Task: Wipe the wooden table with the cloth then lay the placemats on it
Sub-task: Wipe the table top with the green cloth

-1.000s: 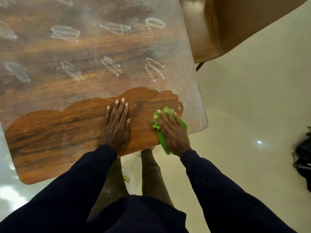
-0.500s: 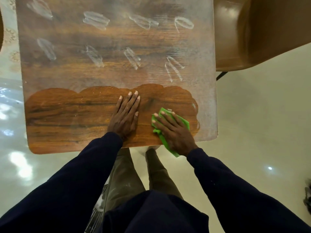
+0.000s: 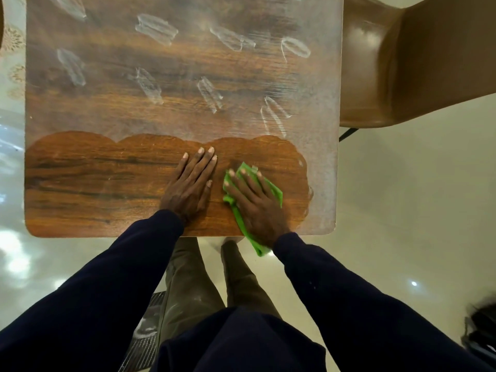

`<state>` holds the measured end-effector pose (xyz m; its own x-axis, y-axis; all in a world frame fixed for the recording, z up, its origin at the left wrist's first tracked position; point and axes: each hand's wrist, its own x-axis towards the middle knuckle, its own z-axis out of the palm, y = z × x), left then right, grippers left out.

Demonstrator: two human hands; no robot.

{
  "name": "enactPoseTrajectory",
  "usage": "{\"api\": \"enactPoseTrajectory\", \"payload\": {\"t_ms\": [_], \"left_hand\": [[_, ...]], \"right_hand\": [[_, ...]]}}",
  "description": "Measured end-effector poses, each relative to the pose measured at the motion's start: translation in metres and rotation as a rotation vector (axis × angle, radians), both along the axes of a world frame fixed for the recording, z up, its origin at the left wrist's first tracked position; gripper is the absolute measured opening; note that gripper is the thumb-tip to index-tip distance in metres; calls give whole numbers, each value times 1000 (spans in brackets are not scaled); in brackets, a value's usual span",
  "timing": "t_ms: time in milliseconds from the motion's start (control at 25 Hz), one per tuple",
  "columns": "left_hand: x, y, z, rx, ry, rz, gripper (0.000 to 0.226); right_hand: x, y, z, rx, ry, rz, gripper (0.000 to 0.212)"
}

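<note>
The wooden table (image 3: pixel 107 183) fills the upper left of the head view. Its near strip shows clean dark wood; the far part is hazy with white dust and several smeared streaks (image 3: pixel 155 29). My right hand (image 3: pixel 255 202) lies flat on a green cloth (image 3: pixel 273 190) near the table's front right, pressing it to the wood. One end of the cloth hangs over the front edge. My left hand (image 3: pixel 192 186) rests flat on the clean wood just left of the cloth, fingers together, holding nothing. No placemats are in view.
A brown chair (image 3: pixel 416 63) stands against the table's right side. Glossy pale floor (image 3: pixel 389 210) surrounds the table. My legs stand at the front edge. A dark object (image 3: pixel 483 331) sits on the floor at the far right, and a lace-patterned edge (image 3: pixel 12 49) shows far left.
The view has swung so the table sits squarer and more of its left side shows. Both hands stay close together; the cloth hand has shifted slightly left along the front strip.
</note>
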<state>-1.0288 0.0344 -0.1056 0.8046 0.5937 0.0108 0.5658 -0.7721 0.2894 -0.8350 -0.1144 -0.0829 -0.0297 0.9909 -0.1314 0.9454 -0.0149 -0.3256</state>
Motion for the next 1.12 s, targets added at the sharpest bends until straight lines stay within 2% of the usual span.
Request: {"api": "enactPoseTrajectory", "payload": {"t_ms": [80, 120, 280, 360, 440, 520, 600, 640, 720, 800, 920, 1000, 1120], "left_hand": [[2, 1, -1, -12, 0, 5, 59], [2, 0, -2, -13, 1, 5, 59], [-1, 3, -5, -35, 27, 0, 60], [-1, 2, -3, -31, 26, 3, 60], [0, 2, 0, -34, 28, 10, 59], [0, 1, 2, -33, 28, 6, 59], [1, 1, 3, -47, 26, 4, 59], [1, 1, 2, -50, 22, 2, 59], [-1, 0, -1, -41, 15, -4, 59], [0, 2, -4, -39, 13, 1, 59], [-3, 1, -3, -45, 6, -8, 59], [-3, 2, -3, -39, -1, -15, 59], [-3, 2, -5, -43, -24, -28, 58]], "right_hand": [[28, -26, 1, 18, -6, 84, 55], [43, -29, 2, 30, -15, 41, 54], [62, 31, -1, 81, -58, -422, 53], [43, 64, -4, 86, -63, -539, 55], [15, 64, -2, 83, -28, -450, 56], [-1, 26, -1, 43, -20, -190, 56], [10, -20, 0, 34, -12, 7, 54], [27, -37, 0, 43, -16, 33, 53], [64, -48, 1, 43, -26, -100, 51], [89, -25, 2, 51, -50, -353, 52], [67, 34, 5, 50, -89, -649, 57], [34, 53, 3, 51, -64, -627, 57], [2, 13, 1, 31, -36, -355, 56]]}}
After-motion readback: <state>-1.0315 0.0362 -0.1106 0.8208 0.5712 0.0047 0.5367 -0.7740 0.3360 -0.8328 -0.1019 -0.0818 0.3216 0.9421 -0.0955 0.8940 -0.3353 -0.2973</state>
